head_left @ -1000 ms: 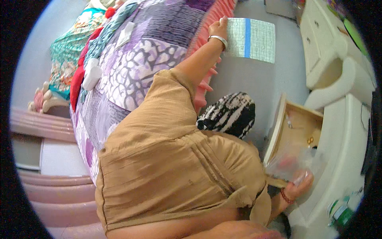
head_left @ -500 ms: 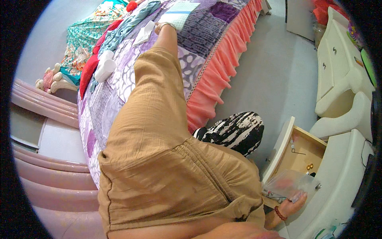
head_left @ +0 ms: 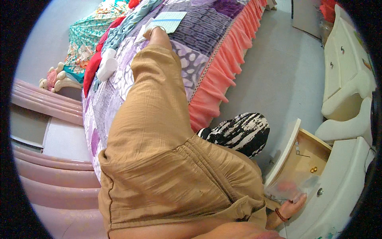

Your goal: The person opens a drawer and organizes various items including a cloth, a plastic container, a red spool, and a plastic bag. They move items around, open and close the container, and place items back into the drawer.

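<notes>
On the purple bed, my left hand (head_left: 150, 33), bracelet at the wrist, is closed at the near end of a pale green lined sheet (head_left: 171, 22) with a blue stripe. Beneath and beside it lies a folded white paper (head_left: 139, 36). Over at the lower right, my right hand (head_left: 293, 206), with a beaded bracelet, grips a clear plastic bag (head_left: 285, 187) with something reddish showing in it. The bag is at the near end of an open drawer (head_left: 287, 157). Fingertips of both hands are partly hidden.
Inside the drawer are gold-coloured rings (head_left: 314, 169) and a thin bent dark piece (head_left: 303, 153). A white cup (head_left: 107, 70) rests on the bed beside red and blue cloths. A white dresser (head_left: 336, 71) stands at right. My patterned knee (head_left: 242, 133) juts out beside the drawer.
My left hand has drawn the lined sheet leftward and nearer, partly over the white paper. My right hand still grips the plastic bag, which sits slightly lower in the drawer. The view has shifted a little.
</notes>
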A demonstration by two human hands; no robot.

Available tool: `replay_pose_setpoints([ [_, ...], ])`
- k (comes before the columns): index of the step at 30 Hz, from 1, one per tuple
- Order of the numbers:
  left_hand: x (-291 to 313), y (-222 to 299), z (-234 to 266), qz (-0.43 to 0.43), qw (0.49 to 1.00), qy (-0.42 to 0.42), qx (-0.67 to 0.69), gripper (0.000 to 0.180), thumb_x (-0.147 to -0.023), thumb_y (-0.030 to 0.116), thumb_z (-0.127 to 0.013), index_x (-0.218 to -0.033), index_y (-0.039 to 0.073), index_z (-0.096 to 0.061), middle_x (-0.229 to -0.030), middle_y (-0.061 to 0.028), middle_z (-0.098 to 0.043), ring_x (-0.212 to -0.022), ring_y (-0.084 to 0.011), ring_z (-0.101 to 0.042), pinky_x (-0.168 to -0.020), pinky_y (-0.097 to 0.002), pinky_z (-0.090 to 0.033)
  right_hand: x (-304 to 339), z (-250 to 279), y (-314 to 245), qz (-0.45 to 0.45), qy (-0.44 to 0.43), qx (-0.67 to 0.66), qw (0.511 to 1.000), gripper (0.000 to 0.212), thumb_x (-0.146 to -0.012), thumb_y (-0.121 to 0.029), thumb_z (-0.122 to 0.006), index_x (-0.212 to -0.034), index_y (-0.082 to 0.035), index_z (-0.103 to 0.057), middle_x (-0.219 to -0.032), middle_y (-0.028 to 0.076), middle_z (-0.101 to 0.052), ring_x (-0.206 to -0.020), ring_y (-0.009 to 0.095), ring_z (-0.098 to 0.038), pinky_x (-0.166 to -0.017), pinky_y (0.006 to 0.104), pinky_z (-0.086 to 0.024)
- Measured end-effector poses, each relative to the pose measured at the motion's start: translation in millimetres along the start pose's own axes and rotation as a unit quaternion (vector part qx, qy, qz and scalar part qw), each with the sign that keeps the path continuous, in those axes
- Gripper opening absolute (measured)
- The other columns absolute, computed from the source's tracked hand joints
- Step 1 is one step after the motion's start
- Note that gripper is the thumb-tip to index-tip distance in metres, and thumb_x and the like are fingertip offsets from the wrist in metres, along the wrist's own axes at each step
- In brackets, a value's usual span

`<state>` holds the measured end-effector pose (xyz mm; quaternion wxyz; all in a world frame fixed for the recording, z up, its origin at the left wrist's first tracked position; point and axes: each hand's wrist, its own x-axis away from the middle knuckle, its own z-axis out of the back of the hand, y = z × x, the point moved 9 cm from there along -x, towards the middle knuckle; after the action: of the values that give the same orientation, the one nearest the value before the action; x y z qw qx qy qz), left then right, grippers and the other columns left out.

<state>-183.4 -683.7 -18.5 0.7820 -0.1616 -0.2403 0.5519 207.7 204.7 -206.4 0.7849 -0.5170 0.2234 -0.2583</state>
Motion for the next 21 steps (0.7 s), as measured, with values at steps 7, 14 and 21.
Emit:
replay_pose_setpoints([
  [7, 63, -57, -16, 0.137, 0.950, 0.119, 0.256, 0.041, -0.074, 0.030, -0.049, -0.111, 0.014, -0.039, -0.108, -0.0097, -0.041, -0.097, -0.0240, -0.040, -0.077, -0.0369, -0.034, 1, -19, -45, 0.098, -0.069, 0.244, 0.962, 0.040, -0.070, -0.005, -0.050, -0.108, 0.003, -0.039, -0.104, 0.021, -0.043, -0.098, 0.031, -0.043, -0.083, 0.0351, -0.035],
  [14, 128, -70, 5, 0.191, 0.770, 0.323, 0.515, 0.051, -0.074, 0.030, -0.050, -0.117, 0.011, -0.031, -0.117, -0.0197, -0.033, -0.107, -0.0331, -0.033, -0.087, -0.0413, -0.030, 6, 0, -5, -0.117, 0.000, 0.005, 0.993, 0.044, -0.074, -0.021, -0.049, -0.109, 0.003, -0.038, -0.111, 0.020, -0.039, -0.104, 0.029, -0.038, -0.088, 0.0363, -0.030],
  [21, 218, 8, 94, -0.322, 0.573, 0.615, 0.436, 0.059, -0.061, 0.040, -0.060, -0.109, 0.010, -0.041, -0.118, -0.0199, -0.032, -0.112, -0.0326, -0.024, -0.090, -0.0406, -0.025, -3, -17, -71, 0.112, -0.061, 0.186, 0.974, 0.019, -0.075, -0.013, -0.048, -0.089, -0.001, -0.046, -0.082, 0.013, -0.048, -0.075, 0.024, -0.045, -0.068, 0.0334, -0.038],
])
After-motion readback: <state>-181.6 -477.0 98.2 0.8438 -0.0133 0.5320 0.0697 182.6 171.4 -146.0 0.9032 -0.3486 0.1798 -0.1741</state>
